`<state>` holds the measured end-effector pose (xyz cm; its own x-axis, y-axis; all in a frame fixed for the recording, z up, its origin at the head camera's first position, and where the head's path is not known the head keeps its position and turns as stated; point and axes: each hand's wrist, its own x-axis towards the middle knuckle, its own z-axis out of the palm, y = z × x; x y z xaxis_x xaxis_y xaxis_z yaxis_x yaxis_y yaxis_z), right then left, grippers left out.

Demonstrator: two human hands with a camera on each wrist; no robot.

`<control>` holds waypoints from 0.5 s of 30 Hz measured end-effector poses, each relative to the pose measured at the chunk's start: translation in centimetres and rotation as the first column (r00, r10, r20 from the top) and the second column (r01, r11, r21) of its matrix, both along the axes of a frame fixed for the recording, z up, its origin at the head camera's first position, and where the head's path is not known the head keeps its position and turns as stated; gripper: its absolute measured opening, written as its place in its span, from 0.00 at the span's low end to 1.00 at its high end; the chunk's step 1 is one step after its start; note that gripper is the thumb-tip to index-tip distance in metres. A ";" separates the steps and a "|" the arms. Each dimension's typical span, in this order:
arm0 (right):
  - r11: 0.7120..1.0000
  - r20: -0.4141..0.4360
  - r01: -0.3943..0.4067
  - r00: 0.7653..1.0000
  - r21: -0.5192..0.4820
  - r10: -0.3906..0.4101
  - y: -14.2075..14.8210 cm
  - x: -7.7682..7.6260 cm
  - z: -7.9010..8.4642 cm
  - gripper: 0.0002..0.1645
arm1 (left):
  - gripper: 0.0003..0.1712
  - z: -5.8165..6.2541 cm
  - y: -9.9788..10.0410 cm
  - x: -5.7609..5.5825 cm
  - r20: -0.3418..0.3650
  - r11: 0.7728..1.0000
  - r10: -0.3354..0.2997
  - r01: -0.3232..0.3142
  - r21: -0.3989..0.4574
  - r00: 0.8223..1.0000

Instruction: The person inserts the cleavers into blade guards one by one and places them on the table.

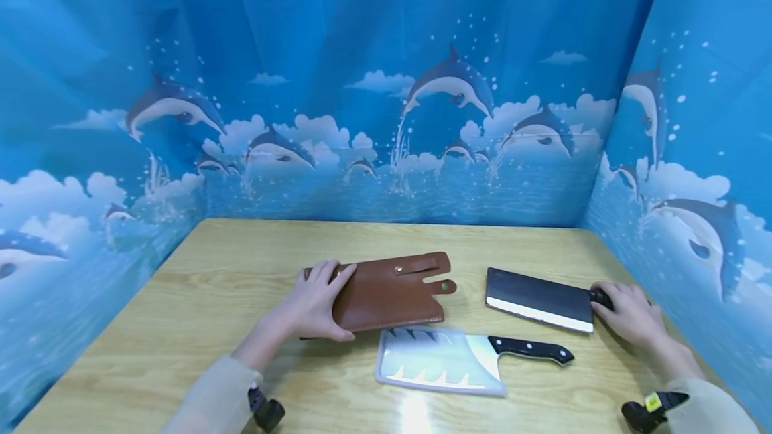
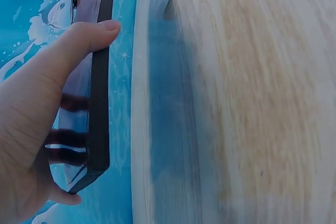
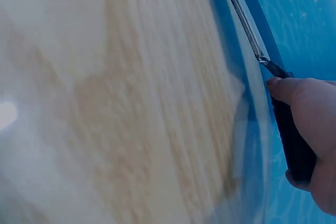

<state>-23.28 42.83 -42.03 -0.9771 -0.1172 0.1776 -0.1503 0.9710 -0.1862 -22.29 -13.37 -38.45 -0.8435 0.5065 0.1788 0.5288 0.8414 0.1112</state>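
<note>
Near the middle of the head view, we see the left hand (image 1: pixel 316 303), its fingers gripping a brown sheath (image 1: pixel 389 295). At the frame's right, the right hand (image 1: pixel 630 313) holds a dark knife (image 1: pixel 539 295) by its handle (image 1: pixel 600 298), and a second knife (image 1: pixel 443 359) lies at lower centre on the surface (image 1: pixel 211 286).

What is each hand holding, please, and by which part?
The left hand grips the brown sheath by its left end; the right hand holds the dark cleaver by its handle.
</note>
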 end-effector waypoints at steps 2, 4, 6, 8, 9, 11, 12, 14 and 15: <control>1.000 -0.020 0.003 1.000 -0.003 -0.003 -0.5 0.2 0.4 0.25 | 0.66 -0.1 0.0 0.1 -0.020 1.000 0.000 0.000 -0.003 1.000; 1.000 -0.046 0.003 0.999 -0.008 -0.003 -1.0 0.4 0.8 0.24 | 0.67 -0.1 0.1 0.1 -0.036 1.000 0.000 0.000 -0.007 0.999; 1.000 -0.082 0.000 0.997 -0.008 0.000 -1.5 0.6 1.2 0.23 | 0.67 -0.1 0.1 0.2 -0.043 1.000 0.000 0.000 -0.011 0.999; 1.000 -0.116 -0.003 0.993 -0.007 0.002 -2.0 0.8 1.5 0.22 | 0.67 0.0 0.2 0.2 -0.052 1.000 -0.002 0.001 -0.017 0.999; 1.000 -0.133 -0.005 0.991 -0.006 0.004 -2.3 0.8 1.7 0.21 | 0.67 0.0 0.2 0.2 -0.056 1.000 -0.003 0.002 -0.018 0.998; 1.000 -0.163 -0.011 0.987 -0.007 0.010 -2.8 1.0 2.0 0.20 | 0.67 0.0 0.3 0.2 -0.062 1.000 -0.006 0.004 -0.023 0.998; 1.000 -0.175 -0.012 0.985 -0.008 0.010 -3.1 1.1 2.2 0.20 | 0.67 0.0 0.4 0.3 -0.064 1.000 -0.008 0.006 -0.022 0.998; 1.000 -0.198 -0.018 0.980 -0.013 0.015 -3.7 1.2 2.5 0.19 | 0.67 -0.1 0.4 0.3 -0.067 1.000 -0.012 0.011 -0.023 0.998; 1.000 -0.210 -0.021 0.977 -0.016 0.017 -4.0 1.3 2.6 0.19 | 0.67 -0.1 0.5 0.3 -0.069 1.000 -0.015 0.013 -0.023 0.997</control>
<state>-21.97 38.86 -39.41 -0.9154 -0.1301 0.3811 -0.2061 0.9644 -0.1659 -21.95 -12.90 -38.54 -0.8222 0.5228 0.2251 0.5464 0.8357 0.0550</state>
